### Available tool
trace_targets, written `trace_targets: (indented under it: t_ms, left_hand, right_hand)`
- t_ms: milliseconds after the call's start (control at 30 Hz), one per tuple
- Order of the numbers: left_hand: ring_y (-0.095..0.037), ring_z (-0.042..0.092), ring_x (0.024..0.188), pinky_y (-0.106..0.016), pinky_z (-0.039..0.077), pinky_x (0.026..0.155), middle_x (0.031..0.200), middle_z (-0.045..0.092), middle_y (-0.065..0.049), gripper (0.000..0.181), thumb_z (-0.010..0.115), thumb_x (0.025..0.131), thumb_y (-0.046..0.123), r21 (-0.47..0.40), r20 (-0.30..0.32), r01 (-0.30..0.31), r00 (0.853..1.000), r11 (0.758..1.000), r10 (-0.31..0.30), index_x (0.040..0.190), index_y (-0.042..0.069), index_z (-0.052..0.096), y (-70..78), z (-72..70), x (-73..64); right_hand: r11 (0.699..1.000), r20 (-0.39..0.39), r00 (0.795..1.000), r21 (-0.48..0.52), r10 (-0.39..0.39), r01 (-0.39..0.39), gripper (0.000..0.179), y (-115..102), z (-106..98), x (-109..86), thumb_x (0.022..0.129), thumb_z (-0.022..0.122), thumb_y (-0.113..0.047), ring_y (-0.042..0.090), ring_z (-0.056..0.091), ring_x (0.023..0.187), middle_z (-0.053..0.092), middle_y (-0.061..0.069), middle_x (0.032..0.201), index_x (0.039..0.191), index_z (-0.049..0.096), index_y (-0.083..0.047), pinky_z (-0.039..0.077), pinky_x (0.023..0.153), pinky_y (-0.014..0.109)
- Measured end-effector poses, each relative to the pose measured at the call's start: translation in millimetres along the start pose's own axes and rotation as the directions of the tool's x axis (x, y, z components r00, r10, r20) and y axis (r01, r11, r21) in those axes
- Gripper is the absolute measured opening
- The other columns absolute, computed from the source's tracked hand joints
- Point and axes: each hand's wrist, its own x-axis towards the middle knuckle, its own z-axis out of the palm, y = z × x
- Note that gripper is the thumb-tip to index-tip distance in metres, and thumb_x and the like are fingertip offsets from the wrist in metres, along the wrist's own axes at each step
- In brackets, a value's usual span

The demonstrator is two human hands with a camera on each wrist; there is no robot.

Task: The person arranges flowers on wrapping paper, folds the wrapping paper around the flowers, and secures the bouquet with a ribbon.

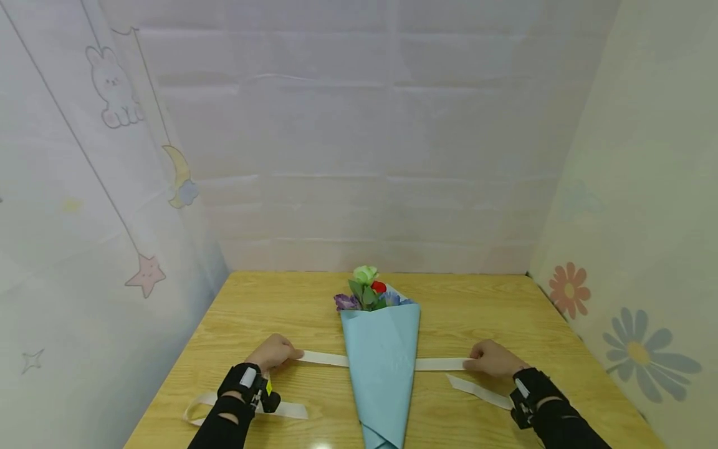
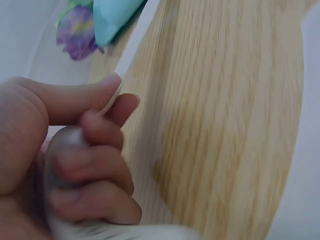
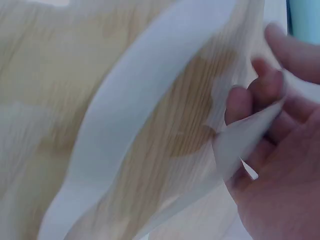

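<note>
A bouquet in light blue wrapping paper point(image 1: 382, 362) lies on the table, flower heads pointing away from me. Green, red, purple and blue blooms point(image 1: 367, 292) show at its top. A white ribbon point(image 1: 325, 358) runs crosswise at the bouquet, its middle hidden beneath the wrapping. To the left, my left hand point(image 1: 273, 353) pinches the ribbon between thumb and forefinger, with more ribbon point(image 2: 70, 140) passing through the palm. Over on the right, my right hand point(image 1: 495, 360) holds the other side with curled fingers; ribbon point(image 3: 240, 140) also crosses its palm.
Loose ribbon tails point(image 1: 288, 410) lie on the wooden table point(image 1: 280, 293), one by the left forearm and another point(image 1: 477, 391) by the right wrist. Printed cloth walls point(image 1: 387, 156) enclose the table at the back and sides.
</note>
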Motion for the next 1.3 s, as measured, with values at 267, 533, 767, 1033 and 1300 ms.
trace_targets:
  t_ms: [267,533,767,1033,1300]
  left_hand:
    - [-0.011,0.021,0.045,-0.027,0.023,0.047,0.05,0.03,0.005,0.036,0.07,0.096,0.036,-0.019,0.022,0.048,0.999,0.999,-0.048,0.077,0.006,0.071,-14.0,-31.5,-14.6]
    - [-0.01,0.026,0.042,-0.026,0.029,0.046,0.048,0.033,0.006,0.04,0.067,0.098,0.039,-0.096,0.143,0.008,0.99,0.995,0.006,0.084,0.001,0.072,-10.0,-48.5,-24.2]
    - [-0.012,0.03,0.051,-0.03,0.03,0.054,0.061,0.037,0.003,0.041,0.058,0.105,0.036,-0.207,0.155,-0.069,0.983,0.976,0.102,0.073,0.011,0.05,9.2,-42.6,-19.4]
    - [-0.016,0.036,0.062,-0.031,0.033,0.063,0.072,0.043,-0.001,0.037,0.054,0.107,0.035,-0.302,0.097,-0.15,0.978,0.942,0.187,0.081,0.009,0.051,80.9,-22.2,-8.6]
    - [-0.021,0.044,0.069,-0.034,0.04,0.072,0.073,0.048,-0.004,0.036,0.057,0.106,0.034,-0.319,0.15,-0.244,0.941,0.916,0.303,0.086,0.004,0.057,131.5,0.9,1.3]
  right_hand:
    - [0.987,0.072,0.997,0.158,-0.01,-0.002,0.033,17,-19,-15.8,0.102,0.063,-0.023,0.012,0.03,0.055,0.035,-0.003,0.062,0.08,0.058,0.0,0.029,0.053,0.029]
    - [0.93,0.077,0.993,0.35,0.087,-0.109,0.031,15,-32,-16.5,0.102,0.06,-0.024,0.011,0.029,0.049,0.035,-0.005,0.057,0.082,0.059,0.0,0.031,0.049,0.029]
    - [0.816,0.128,0.989,0.579,-0.071,-0.016,0.028,-5,-40,-14.2,0.109,0.047,-0.02,0.022,0.041,0.065,0.047,0.002,0.072,0.083,0.053,-0.011,0.044,0.066,0.045]
    - [0.769,0.067,0.957,0.612,-0.281,0.183,0.03,-69,-45,-6.0,0.111,0.046,-0.022,0.032,0.032,0.071,0.037,0.014,0.077,0.087,0.045,-0.003,0.031,0.07,0.05]
    - [0.778,0.073,0.93,0.574,-0.359,0.255,0.031,-115,-44,1.7,0.11,0.047,-0.022,0.024,0.045,0.067,0.049,0.006,0.077,0.095,0.056,0.003,0.046,0.063,0.036]
